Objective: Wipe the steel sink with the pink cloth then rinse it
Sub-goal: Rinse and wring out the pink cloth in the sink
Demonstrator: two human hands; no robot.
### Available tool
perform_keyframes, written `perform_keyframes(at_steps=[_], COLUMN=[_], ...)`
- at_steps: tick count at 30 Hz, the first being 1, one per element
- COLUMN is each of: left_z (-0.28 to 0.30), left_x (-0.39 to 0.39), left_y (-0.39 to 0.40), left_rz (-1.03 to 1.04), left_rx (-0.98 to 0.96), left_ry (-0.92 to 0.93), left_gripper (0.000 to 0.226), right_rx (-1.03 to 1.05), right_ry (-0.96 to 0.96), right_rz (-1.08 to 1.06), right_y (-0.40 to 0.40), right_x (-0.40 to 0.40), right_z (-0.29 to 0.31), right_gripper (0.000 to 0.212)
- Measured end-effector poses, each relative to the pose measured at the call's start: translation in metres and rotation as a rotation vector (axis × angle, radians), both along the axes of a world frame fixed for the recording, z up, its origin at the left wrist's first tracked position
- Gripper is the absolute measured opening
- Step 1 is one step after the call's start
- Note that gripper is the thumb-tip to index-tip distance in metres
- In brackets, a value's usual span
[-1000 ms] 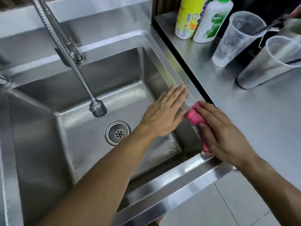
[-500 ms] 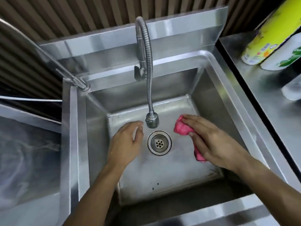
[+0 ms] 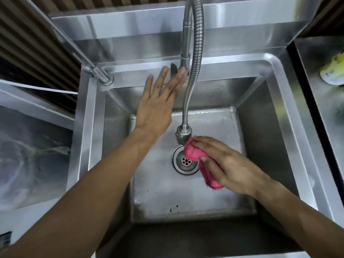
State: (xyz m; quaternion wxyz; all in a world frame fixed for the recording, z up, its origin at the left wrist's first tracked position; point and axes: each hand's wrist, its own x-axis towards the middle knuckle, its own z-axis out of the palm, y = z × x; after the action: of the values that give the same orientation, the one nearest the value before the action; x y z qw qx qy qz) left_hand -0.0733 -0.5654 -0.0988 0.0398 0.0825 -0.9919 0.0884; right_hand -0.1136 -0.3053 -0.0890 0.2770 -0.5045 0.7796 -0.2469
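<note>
The steel sink [image 3: 279,112] fills the middle of the view, its round drain [image 3: 184,162] at the centre of the floor. My right hand [image 3: 225,164] presses the pink cloth [image 3: 193,152] flat onto the sink floor, right beside the drain and partly over its rim. A flexible steel faucet hose [image 3: 195,53] arches down to a nozzle [image 3: 183,134] just above the cloth. My left hand [image 3: 158,105] is raised with fingers spread, fingertips at the faucet lever [image 3: 174,68] on the back ledge. No water is running.
A steel counter [image 3: 325,108] lies to the right with a yellow bottle [image 3: 333,71] at the frame edge. A second tap [image 3: 100,75] stands at the sink's back-left corner. Another steel surface [image 3: 33,149] sits to the left.
My right hand carried the cloth from the sink's right rim down to the floor by the drain. My left hand left the sink floor and rose to the faucet lever.
</note>
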Motion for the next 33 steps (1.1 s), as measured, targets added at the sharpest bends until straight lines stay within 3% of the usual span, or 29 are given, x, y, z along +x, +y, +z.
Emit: perform_keyframes(at_steps=[2,5,8,10,13,16,18,20,24,28,31,33], left_z=[-0.004,0.005,0.002,-0.003,-0.008,-0.006,-0.009,-0.017,-0.025,-0.032,-0.035,-0.039], left_x=[-0.003,-0.012,0.002,0.018,0.029,0.022,0.025,0.034,0.059,0.088,0.106,0.112], left_y=[0.005,-0.006,-0.014,-0.010,0.006,0.021,0.032,0.044,0.075,0.098,0.110,0.111], left_rz=[0.113,0.452,0.285,0.299,0.394,0.303,0.322,0.429,0.711,0.644,0.510,0.556], left_rx=[0.072,0.409,0.356,0.358,0.486,0.568,0.619,0.842,1.551,1.678,1.814,1.943], left_ry=[0.021,0.045,0.014,0.022,0.207,0.441,0.443,0.387,0.409,0.429,0.275,0.179], left_gripper=[0.117,0.098,0.088,0.089,0.079,0.054,0.035,0.025,0.022,0.032,0.037,0.032], right_rx=[-0.003,0.008,-0.002,-0.033,-0.082,-0.098,-0.095,-0.090,-0.048,0.032,0.081,0.160], right_ry=[-0.035,-0.099,-0.128,-0.175,-0.259,-0.314,-0.390,-0.523,-0.728,-1.009,-1.219,-1.438], right_rz=[0.014,0.009,0.004,-0.042,-0.116,-0.186,-0.243,-0.322,-0.432,-0.462,-0.584,-0.675], right_y=[-0.001,-0.001,-0.002,-0.004,-0.009,-0.012,-0.014,-0.016,-0.021,-0.023,-0.020,-0.018], right_x=[-0.004,-0.010,-0.015,-0.017,-0.016,-0.014,-0.011,-0.008,-0.005,-0.003,0.004,0.009], right_z=[-0.001,-0.002,-0.003,-0.003,-0.004,-0.007,-0.007,-0.006,-0.009,-0.017,-0.027,-0.033], right_gripper=[0.049,0.049,0.048,0.047,0.044,0.042,0.042,0.040,0.031,0.030,0.020,0.019])
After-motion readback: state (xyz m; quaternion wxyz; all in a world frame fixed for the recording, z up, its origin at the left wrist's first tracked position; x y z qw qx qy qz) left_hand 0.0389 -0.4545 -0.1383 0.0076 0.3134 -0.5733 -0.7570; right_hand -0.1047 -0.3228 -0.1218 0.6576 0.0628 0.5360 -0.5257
